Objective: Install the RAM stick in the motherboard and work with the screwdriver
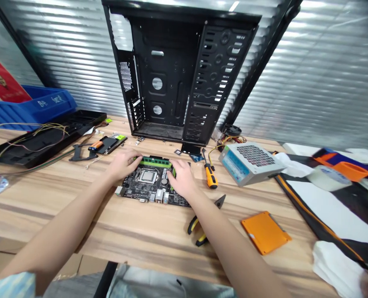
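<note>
A black motherboard (134, 191) lies flat on the wooden table, with a silver processor (148, 176) in its socket. Along its far side runs a green RAM stick (154, 161), seated in or resting over a slot; how deep I cannot tell. At the stick's left end, my left hand (124, 166) has its fingers closed together. My right hand (183, 179) bends its fingers over the right end, thumb lower down above the board. Its palm hides the board's right part. Pliers (193, 225) with yellow-black handles lie partly beneath my right forearm.
An open black computer case (168, 54) stands behind the board. To the right are an orange screwdriver (210, 176), a power supply (252, 162) and an orange drive (265, 232). Leftward sit a black panel (44, 142) with wires and a blue bin (31, 108).
</note>
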Tool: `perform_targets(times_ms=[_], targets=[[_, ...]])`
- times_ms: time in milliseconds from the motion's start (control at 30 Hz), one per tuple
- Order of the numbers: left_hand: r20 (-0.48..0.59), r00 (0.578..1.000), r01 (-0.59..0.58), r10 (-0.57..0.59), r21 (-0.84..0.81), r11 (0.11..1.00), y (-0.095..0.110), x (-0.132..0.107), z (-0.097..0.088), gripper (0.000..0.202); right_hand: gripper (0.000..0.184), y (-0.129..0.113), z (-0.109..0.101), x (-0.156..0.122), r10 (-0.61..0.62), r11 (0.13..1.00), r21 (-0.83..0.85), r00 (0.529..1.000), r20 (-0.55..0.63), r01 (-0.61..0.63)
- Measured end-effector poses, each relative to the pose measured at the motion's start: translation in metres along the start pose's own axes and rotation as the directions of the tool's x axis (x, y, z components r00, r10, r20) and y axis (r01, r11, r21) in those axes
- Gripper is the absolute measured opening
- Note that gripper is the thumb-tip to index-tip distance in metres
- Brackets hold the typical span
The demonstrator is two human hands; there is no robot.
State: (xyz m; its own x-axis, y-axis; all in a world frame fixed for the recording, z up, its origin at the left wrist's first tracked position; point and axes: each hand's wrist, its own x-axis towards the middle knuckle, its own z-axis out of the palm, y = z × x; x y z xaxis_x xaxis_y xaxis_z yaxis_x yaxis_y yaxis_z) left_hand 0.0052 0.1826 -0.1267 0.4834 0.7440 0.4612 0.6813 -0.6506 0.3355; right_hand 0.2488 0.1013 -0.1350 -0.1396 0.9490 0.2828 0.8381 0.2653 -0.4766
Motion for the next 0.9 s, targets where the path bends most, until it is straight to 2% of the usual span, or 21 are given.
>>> perform_targets(times_ms=[133, 367, 567, 733, 900], targets=[[0.002, 1.0, -0.019, 0.019, 0.002, 1.0, -0.002, -0.001, 0.0, 0.034, 0.044, -0.003, -0.002, -0.001, 0.008, 1.0, -0.017, 1.0, 0.001, -0.008], [-0.005, 1.0, 0.021, -0.021, -0.004, 1.0, -0.005, -0.003, 0.003, 0.036, 0.044, -0.006, -0.003, -0.002, 0.008, 0.999, -0.048, 1.0, 0.018, -0.007], [0.052, 0.997, 0.058, -0.058, 0.005, 0.998, 0.003, -0.001, 0.005, 0.043, 0.048, -0.008, -0.006, -0.003, 0.002, 0.998, -0.071, 1.0, 0.029, 0.0], [0.121, 0.99, 0.076, -0.072, -0.021, 0.997, 0.002, -0.001, 0.011, 0.048, 0.052, -0.008, -0.006, -0.004, -0.001, 0.997, -0.083, 0.998, 0.069, 0.007], [0.142, 0.986, 0.093, -0.092, -0.004, 0.996, 0.003, -0.001, 0.011, 0.052, 0.052, -0.009, -0.006, -0.005, 0.017, 0.993, -0.12, 0.994, 0.103, -0.005]])
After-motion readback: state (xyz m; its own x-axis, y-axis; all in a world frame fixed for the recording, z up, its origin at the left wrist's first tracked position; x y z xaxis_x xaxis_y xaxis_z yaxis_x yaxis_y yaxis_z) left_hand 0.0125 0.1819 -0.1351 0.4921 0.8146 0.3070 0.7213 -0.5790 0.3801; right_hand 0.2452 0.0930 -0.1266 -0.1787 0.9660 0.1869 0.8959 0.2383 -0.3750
